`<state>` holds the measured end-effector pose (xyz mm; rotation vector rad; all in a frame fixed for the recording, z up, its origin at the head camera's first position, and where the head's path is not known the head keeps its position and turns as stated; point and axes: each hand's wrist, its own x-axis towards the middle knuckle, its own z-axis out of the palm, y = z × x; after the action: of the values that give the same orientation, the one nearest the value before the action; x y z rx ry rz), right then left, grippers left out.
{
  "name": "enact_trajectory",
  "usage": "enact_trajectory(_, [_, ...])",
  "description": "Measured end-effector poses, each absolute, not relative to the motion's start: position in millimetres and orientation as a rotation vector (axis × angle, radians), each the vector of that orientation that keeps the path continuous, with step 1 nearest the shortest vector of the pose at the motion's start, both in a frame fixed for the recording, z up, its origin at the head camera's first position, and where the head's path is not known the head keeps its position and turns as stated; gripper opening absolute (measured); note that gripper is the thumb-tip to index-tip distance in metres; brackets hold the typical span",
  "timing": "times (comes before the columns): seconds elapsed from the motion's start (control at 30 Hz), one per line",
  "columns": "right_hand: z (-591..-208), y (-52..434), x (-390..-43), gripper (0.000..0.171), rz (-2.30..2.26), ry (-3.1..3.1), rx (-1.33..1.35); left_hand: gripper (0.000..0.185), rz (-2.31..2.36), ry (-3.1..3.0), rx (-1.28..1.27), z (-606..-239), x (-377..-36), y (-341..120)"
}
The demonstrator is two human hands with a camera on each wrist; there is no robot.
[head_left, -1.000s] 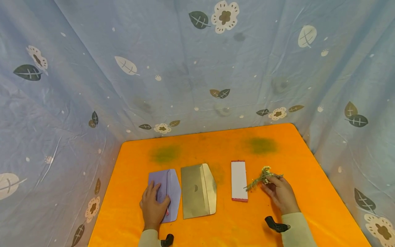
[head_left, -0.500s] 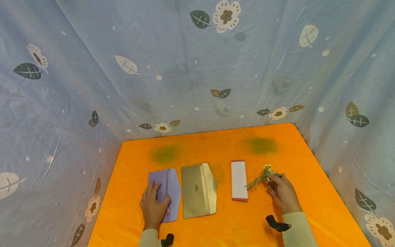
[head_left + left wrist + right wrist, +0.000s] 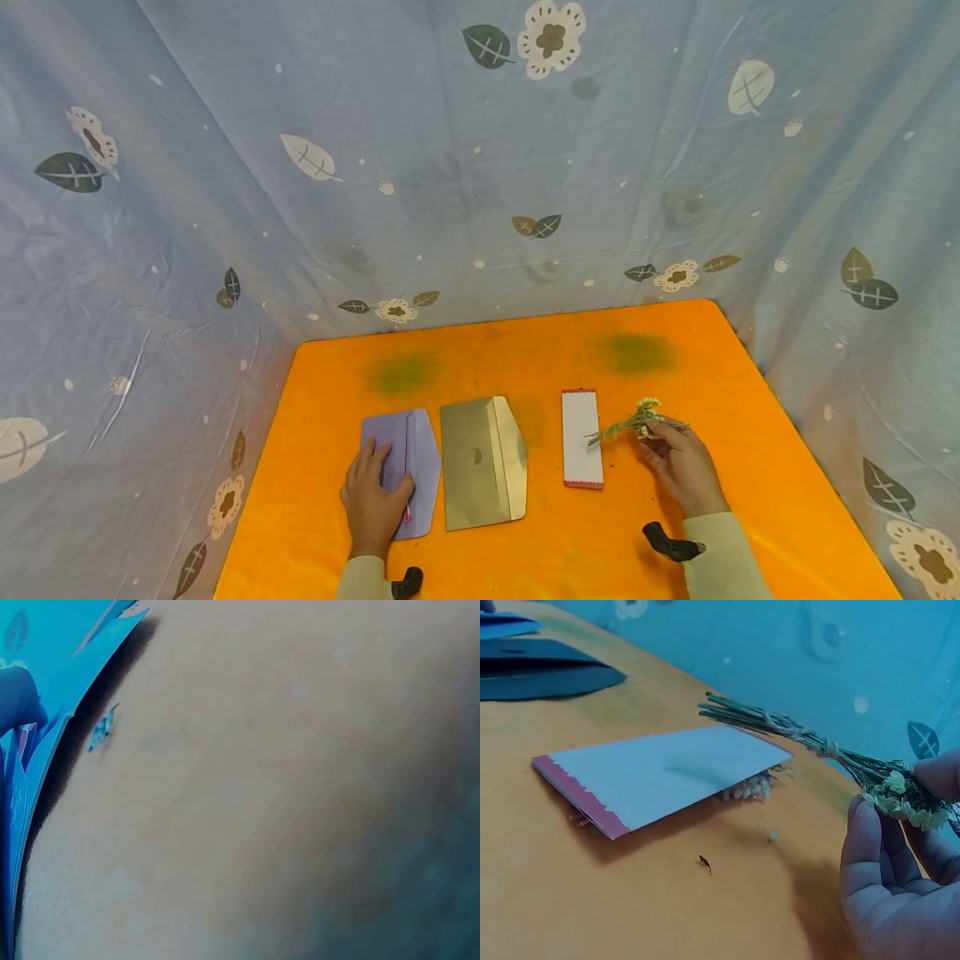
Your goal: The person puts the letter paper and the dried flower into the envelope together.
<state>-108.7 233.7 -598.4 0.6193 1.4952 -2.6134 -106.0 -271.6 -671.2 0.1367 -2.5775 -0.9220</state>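
Left hand (image 3: 372, 498) flat, right hand (image 3: 681, 467) pinching.

The left hand (image 3: 372, 500) lies flat on an envelope (image 3: 405, 467), and a 2nd envelope (image 3: 480, 462) lies just right of its fingers. A card (image 3: 581, 437) lies just left of the right hand's (image 3: 678, 471) fingers, which hold a sprig bundle (image 3: 637, 425) with its stems over the card's edge.
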Motion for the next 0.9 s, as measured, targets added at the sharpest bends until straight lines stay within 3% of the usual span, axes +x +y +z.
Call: enact_trajectory(0.9, [-598, 215, -113, 0.020, -2.557, 1.531, 0.620, 0.062, -0.931, -2.593, 0.140, -672, -106, -274])
